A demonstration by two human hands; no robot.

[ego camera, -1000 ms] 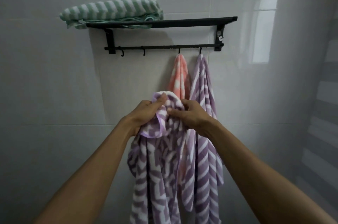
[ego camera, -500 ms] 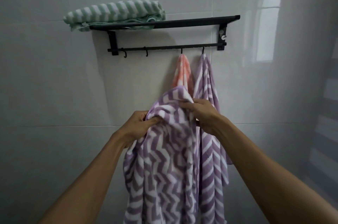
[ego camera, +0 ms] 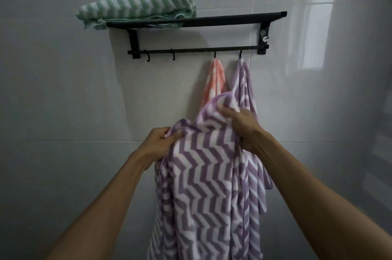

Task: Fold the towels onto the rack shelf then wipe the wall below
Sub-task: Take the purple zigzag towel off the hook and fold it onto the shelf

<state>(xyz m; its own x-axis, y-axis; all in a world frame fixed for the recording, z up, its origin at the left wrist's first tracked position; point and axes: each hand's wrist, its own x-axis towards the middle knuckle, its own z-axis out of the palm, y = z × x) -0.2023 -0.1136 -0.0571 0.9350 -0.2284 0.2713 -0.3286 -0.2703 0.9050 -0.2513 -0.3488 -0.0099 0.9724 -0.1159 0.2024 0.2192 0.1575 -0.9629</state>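
Moved: your hands have spread the purple towel (ego camera: pixel 203 174) wider.
Grip: left hand (ego camera: pixel 158 143) and right hand (ego camera: pixel 241 124) each pinch its top edge.
Tip: level both corners before you fold.

Rack (ego camera: pixel 197 21): black metal, mounted on pale grey glossy wall tile (ego camera: pixel 63 90). Folded towel (ego camera: pixel 135 8) on the rack's left end: mint green with white chevron stripes. Below the rack: one coral-and-white striped towel (ego camera: pixel 214 83) and two purple-and-white chevron towels, one on the right-hand hook (ego camera: pixel 246 87), one lower (ego camera: pixel 201 185).
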